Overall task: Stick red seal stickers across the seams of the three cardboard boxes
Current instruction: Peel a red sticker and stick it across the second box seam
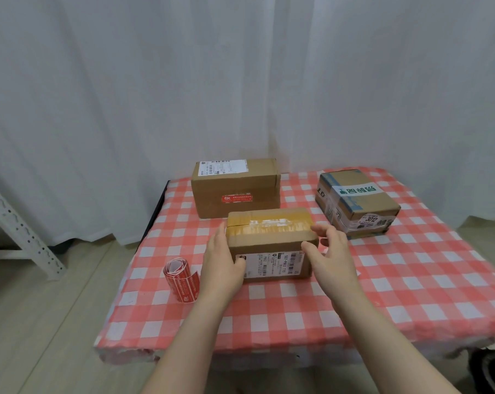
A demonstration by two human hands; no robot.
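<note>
Head view.

Table: covered with a red-and-white checked cloth; carries three cardboard boxes and one sticker roll.

Near box: sits mid-table, toward the front edge. Yellowish tape along the top seam, white shipping label on the front face. Flanked by both hands.

Far box: stands toward the back edge, left of centre, just behind the near box. White label on top; one red seal sticker on the front face.

Right box: stands near the back right corner, turned at an angle, well apart from the other two. Green-and-white band across the top, label on the front face.

Sticker roll: lies near the left edge, toward the front, just beside the left wrist. Red, loosely coiled.

Left hand: lies flat against the left end of the near box, fingers straight and together, thumb on the front face.

Right hand: held at the right end of the near box, fingers spread and loosely curved, gripping nothing; contact with the cardboard cannot be told.

Surroundings: white curtain behind the table; grey metal rack at far left; pale wood floor.
</note>
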